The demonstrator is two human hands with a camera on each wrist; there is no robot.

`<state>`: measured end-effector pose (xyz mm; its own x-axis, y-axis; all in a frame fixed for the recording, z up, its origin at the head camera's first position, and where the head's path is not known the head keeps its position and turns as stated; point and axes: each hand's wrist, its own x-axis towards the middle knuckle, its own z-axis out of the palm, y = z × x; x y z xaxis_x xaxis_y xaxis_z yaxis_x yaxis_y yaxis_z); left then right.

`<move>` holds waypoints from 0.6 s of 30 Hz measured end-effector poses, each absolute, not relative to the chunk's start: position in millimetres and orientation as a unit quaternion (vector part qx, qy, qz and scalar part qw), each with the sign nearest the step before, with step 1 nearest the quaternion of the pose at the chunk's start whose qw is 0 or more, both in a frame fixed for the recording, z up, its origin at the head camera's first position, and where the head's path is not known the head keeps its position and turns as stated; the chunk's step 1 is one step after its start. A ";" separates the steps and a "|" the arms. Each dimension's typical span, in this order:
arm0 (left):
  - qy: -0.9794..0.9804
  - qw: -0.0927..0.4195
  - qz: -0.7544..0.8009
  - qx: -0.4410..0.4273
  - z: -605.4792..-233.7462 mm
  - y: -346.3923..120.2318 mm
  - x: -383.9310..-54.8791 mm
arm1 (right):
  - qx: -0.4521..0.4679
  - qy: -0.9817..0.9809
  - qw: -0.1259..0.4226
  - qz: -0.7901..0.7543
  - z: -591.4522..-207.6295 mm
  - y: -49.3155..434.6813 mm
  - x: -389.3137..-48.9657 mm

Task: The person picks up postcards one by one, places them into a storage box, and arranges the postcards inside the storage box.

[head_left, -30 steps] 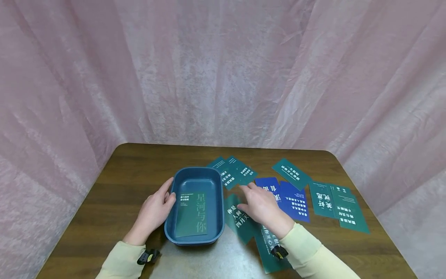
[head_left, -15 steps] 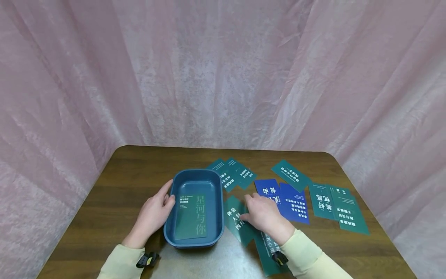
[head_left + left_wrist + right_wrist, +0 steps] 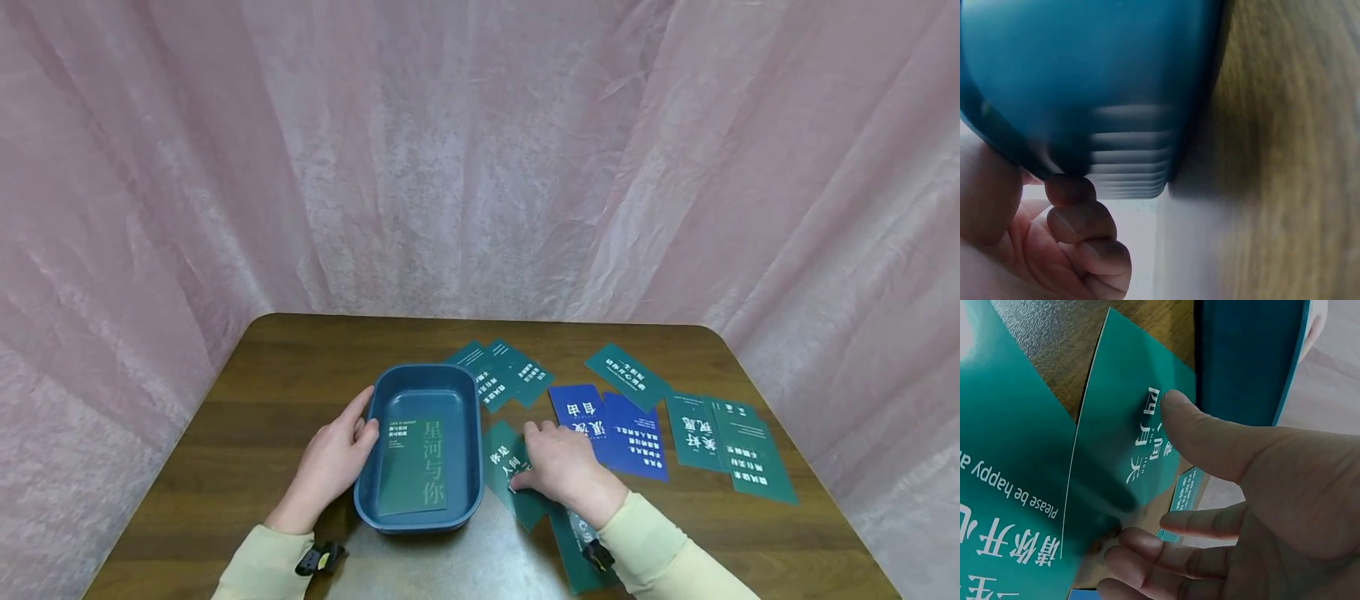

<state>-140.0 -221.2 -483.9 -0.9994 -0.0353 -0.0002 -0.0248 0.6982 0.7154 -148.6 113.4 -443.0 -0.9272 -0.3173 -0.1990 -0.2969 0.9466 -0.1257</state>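
Observation:
A dark blue rectangular tray [image 3: 480, 450] stands at the table's middle left, with a green card [image 3: 412, 467] lying flat in it. My left hand [image 3: 333, 462] holds the tray's left side, thumb and fingers at its rim; in the left wrist view curled fingers [image 3: 1082, 219] meet the outer wall. Over another green card [image 3: 498, 454], just right of the tray, is my right hand [image 3: 566, 467]. Its thumb tip lies at this card's white print in the right wrist view, and the loosely bent fingers [image 3: 1166, 562] reach past the card's edge, apart from the thumb.
A green card [image 3: 573, 558] lies under the right wrist. Two blue cards [image 3: 633, 433] lie beyond the right hand. More green cards [image 3: 517, 375] are behind the tray, at the back [image 3: 626, 375] and at the right [image 3: 753, 454]. Pink curtains [image 3: 480, 167] hang behind the wooden table [image 3: 300, 367].
My right hand has shifted slightly, its thumb coming down over the green card beside the tray. The left hand and the tray have stayed in place.

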 end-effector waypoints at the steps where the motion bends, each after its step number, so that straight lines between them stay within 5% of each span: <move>1: -0.921 0.007 -0.388 0.016 -483.7 -220.9 -140.2 | -0.156 0.981 0.110 -0.044 -443.4 112.9 -148.6; 18: -0.920 0.005 -0.392 0.014 -483.0 -220.7 -139.2 | -0.151 0.983 0.106 -0.013 -444.0 103.9 -148.6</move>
